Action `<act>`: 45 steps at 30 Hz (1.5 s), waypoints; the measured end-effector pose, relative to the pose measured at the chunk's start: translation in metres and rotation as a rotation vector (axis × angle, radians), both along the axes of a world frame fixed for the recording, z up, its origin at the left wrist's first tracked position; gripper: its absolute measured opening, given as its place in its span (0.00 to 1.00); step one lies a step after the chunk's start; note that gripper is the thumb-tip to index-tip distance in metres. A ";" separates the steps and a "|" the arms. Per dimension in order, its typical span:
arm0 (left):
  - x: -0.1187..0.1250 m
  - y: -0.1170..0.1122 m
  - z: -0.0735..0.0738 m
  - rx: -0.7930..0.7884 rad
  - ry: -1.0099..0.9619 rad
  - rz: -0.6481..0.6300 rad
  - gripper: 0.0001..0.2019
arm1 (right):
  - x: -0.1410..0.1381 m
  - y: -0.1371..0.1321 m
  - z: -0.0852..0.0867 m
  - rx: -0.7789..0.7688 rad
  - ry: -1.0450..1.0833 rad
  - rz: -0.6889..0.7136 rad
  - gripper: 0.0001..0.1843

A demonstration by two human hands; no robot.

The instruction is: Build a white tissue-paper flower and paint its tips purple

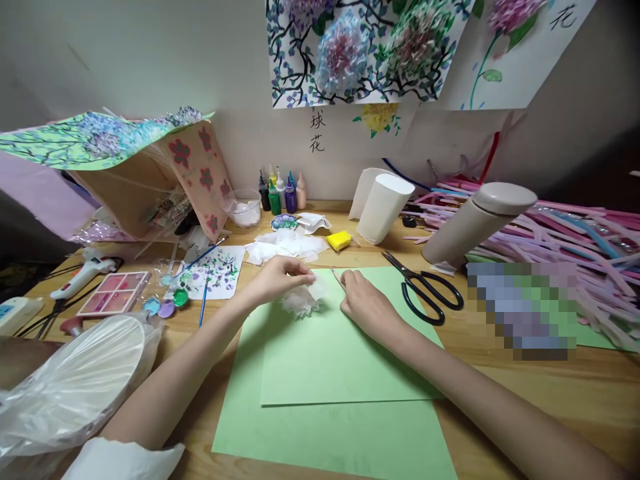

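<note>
My left hand (277, 280) pinches a piece of thin white tissue paper (316, 289) between thumb and fingertips. Just below those fingers, a crumpled, ruffled clump of white tissue (301, 305) rests on the upper green sheet (345, 367). To the right, my right hand (367, 303) is closed around a thin, pale stick (337, 276); its tip points up and left, and the rest is hidden in the fingers. The two hands are a short way apart over the green paper. Black-handled scissors (425, 287) lie beyond my right hand, blades partly open.
Torn white tissue pieces (285, 247), a yellow block (339, 241) and a paper roll (385, 207) stand behind the hands. A tumbler (475, 223) leans right; paint pots (167, 308), a glue gun (85, 273) and a plastic-wrapped fan (100, 373) lie left.
</note>
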State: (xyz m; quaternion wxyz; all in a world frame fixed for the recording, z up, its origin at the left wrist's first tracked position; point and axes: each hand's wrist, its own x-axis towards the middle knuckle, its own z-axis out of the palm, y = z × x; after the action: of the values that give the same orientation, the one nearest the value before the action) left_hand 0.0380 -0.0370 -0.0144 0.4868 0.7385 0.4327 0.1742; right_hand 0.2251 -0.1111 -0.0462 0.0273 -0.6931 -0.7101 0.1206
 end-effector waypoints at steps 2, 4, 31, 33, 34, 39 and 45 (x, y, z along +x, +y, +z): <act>0.003 0.007 0.001 0.019 0.069 -0.028 0.14 | 0.003 0.005 -0.001 -0.006 0.046 0.017 0.16; 0.006 0.014 0.003 0.006 0.134 -0.063 0.14 | 0.009 0.011 -0.004 0.036 0.228 0.041 0.16; 0.005 0.034 -0.013 -0.114 0.359 -0.231 0.12 | 0.002 0.019 -0.024 0.262 1.111 0.340 0.13; 0.005 0.034 -0.014 -0.098 0.358 -0.233 0.13 | 0.001 0.019 -0.024 0.218 1.124 0.334 0.13; 0.005 0.035 -0.014 -0.081 0.359 -0.227 0.14 | 0.001 0.019 -0.024 0.196 1.124 0.327 0.13; 0.005 0.038 -0.018 -0.005 0.360 -0.154 0.18 | -0.002 0.019 -0.026 0.134 1.102 0.236 0.16; 0.006 0.039 -0.022 0.014 0.359 -0.142 0.19 | -0.003 0.020 -0.025 0.217 0.998 0.267 0.15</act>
State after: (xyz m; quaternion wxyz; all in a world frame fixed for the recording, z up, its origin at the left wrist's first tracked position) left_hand 0.0443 0.0022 -0.0365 0.4078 0.7899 0.4580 0.0079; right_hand 0.2221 -0.0906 -0.0710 0.4182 -0.4480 -0.7013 0.3640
